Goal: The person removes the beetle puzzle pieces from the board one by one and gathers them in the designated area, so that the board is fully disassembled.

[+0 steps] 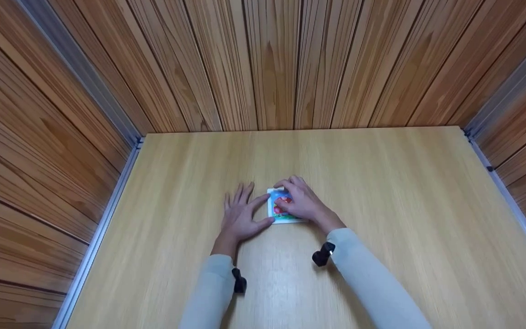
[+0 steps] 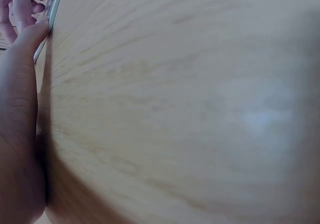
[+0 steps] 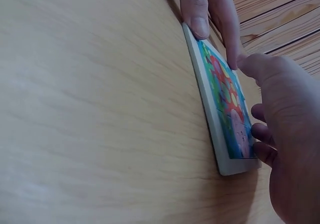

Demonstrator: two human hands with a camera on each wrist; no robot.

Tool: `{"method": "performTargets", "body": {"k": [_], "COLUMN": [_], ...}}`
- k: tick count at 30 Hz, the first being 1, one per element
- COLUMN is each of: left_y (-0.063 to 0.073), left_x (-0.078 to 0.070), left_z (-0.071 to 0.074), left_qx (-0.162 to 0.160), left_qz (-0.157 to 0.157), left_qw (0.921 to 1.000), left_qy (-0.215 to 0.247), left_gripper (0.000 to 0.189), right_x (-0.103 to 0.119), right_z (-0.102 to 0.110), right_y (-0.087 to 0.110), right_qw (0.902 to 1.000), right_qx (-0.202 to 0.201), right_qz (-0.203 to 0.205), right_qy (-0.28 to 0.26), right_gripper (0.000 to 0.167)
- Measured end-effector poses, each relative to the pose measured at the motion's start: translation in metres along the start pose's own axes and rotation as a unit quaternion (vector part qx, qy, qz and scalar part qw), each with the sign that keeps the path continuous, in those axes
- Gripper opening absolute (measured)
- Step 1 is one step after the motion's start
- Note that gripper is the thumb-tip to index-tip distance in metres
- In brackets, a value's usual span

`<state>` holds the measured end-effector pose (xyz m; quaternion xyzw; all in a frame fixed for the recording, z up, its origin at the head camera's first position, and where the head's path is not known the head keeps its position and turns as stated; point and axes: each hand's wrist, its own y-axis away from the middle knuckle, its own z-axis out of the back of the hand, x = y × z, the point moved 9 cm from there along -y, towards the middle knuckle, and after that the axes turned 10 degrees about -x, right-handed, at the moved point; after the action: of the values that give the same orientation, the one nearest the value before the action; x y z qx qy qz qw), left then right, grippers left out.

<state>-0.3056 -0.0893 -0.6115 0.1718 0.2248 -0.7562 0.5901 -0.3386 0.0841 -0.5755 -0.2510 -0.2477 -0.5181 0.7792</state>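
A small jigsaw puzzle (image 1: 277, 211) in a white-edged tray lies flat on the table, with a bright red, pink, green and blue picture. Its pieces show seams in the right wrist view (image 3: 230, 104). My left hand (image 1: 241, 215) lies spread at its left side, fingers straight, with the thumb and index fingertip right at the tray's left edge. Over the puzzle is my right hand (image 1: 303, 201), covering its right part. The right thumb and index finger reach out above the picture, while the other fingers bend loosely near the far edge.
The wooden table (image 1: 381, 192) has metal rails (image 1: 103, 228) along its sides. Wood-panelled walls (image 1: 272, 64) rise at the back and both sides. A black wrist camera (image 1: 322, 254) sits on the right sleeve, another camera (image 1: 239, 281) on the left.
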Motion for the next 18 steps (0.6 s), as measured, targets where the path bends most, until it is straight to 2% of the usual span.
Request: {"method": "performTargets", "body": {"k": [7, 13, 18], "left_y": [0.0010, 0.0006, 0.0006], "left_x": [-0.0011, -0.0026, -0.0024], "left_z": [-0.0002, 0.0033, 0.0025], "left_qx": [-0.003, -0.018, -0.004], "left_qz": [0.000, -0.015, -0.013], "left_qw": [0.9999, 0.9997, 0.9999], "left_qy": [0.011, 0.011, 0.003], "left_gripper": [0.083, 0.082, 0.084], "right_x": [-0.0071, -0.0079, -0.0067], "right_z": [-0.0060, -0.0083, -0.0091], "right_y": [0.0015, 0.0010, 0.0021], "right_qw": [0.9994, 0.9984, 0.9971], "right_qx": [0.016, 0.042, 0.058], "right_qz": [-0.029, -0.037, -0.049], "right_qy": [-0.006, -0.007, -0.007], "right_gripper": [0.041, 0.042, 0.042]}}
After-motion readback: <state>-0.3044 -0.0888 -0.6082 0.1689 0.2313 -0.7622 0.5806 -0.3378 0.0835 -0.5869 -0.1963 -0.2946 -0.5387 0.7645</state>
